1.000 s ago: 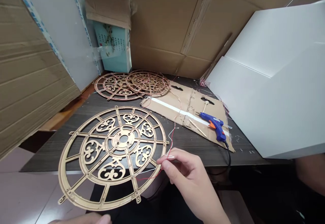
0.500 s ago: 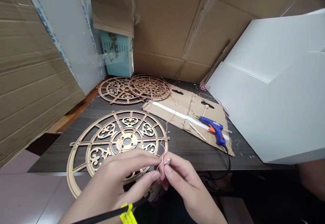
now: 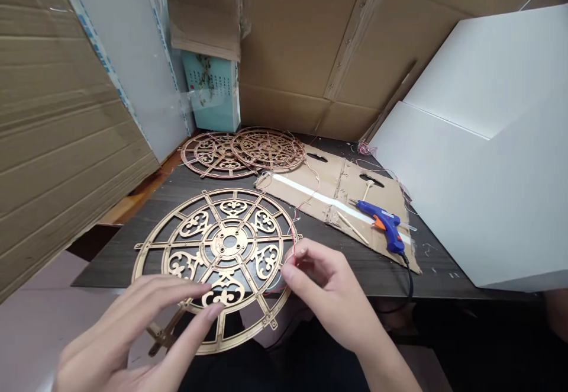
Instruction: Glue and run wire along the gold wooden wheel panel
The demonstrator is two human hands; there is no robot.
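Observation:
A round wooden openwork panel (image 3: 229, 242) with scroll cut-outs lies on the dark table, its near edge jutting past the table's front. Over the panel's near left part hovers my left hand (image 3: 146, 321), thumb and fingers apart with nothing between them. My right hand (image 3: 328, 291) pinches a thin red and white wire (image 3: 293, 250) at the panel's right rim. From there the wire runs back across the cardboard towards two more round panels (image 3: 268, 148), which overlap at the back and have red wires over them.
A blue glue gun (image 3: 381, 221) with a black cord rests on a flat cardboard piece (image 3: 306, 199) beside a thin stick (image 3: 352, 228). White boards (image 3: 479, 202) stand at right, a light-blue box (image 3: 212, 93) at back left. Tangled wire (image 3: 366, 148) lies at the back.
My left hand has let go and moved left and down, away from my right hand. My right hand has shifted slightly up and right, still with the wire. The view has tilted slightly.

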